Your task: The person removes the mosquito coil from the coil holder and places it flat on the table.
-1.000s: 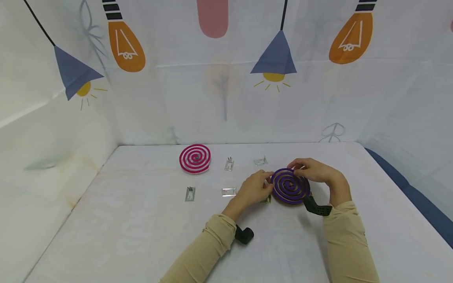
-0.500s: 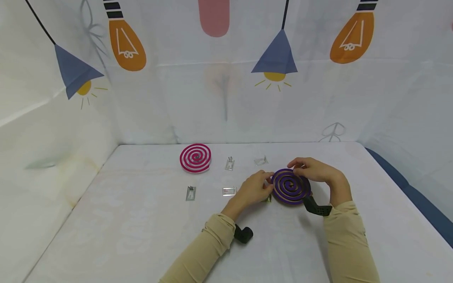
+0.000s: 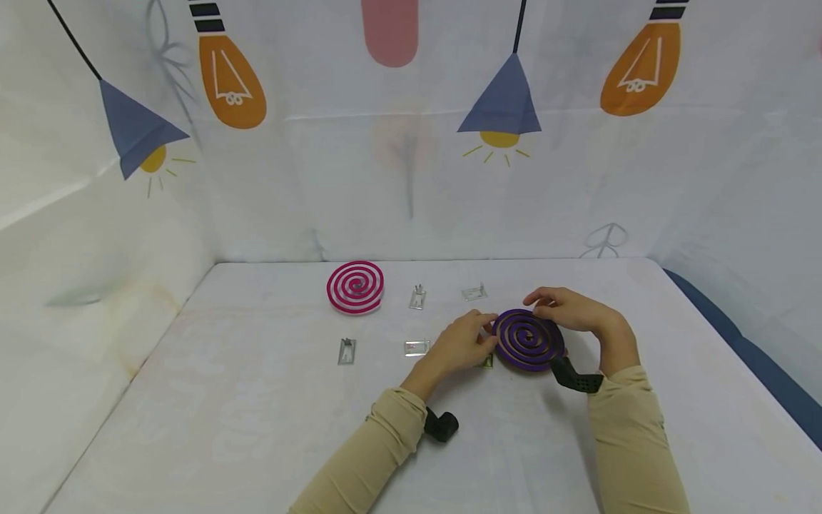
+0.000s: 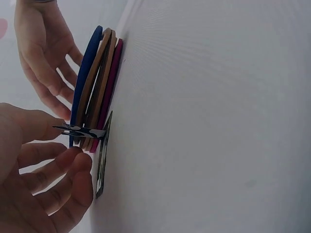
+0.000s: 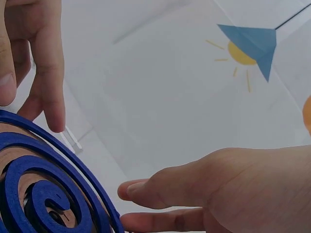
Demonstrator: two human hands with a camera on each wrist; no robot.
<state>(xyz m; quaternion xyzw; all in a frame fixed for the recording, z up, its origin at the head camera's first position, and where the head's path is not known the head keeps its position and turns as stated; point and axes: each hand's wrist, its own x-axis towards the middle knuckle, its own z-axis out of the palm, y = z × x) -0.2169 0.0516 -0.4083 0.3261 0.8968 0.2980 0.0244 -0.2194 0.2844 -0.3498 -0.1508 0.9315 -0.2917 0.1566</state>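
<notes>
A stack of mosquito coils lies between my hands in the head view. Seen edge-on in the left wrist view, it has a blue coil on top, brown layers in the middle and a purple coil underneath. At its left rim my left hand has relaxed fingers close around the edge, beside the upright prong of a metal coil stand. My right hand reaches over the far right rim; in the right wrist view its extended fingertips meet the blue coil's edge.
A red mosquito coil lies at the back of the white table. Several small metal stands are spread between it and my hands, such as a back one and a front left one. A printed cloth wall rises behind.
The far rim of the coil stack has dropped slightly towards me, and my right fingers have eased a little off it. The left hand holds its place.
</notes>
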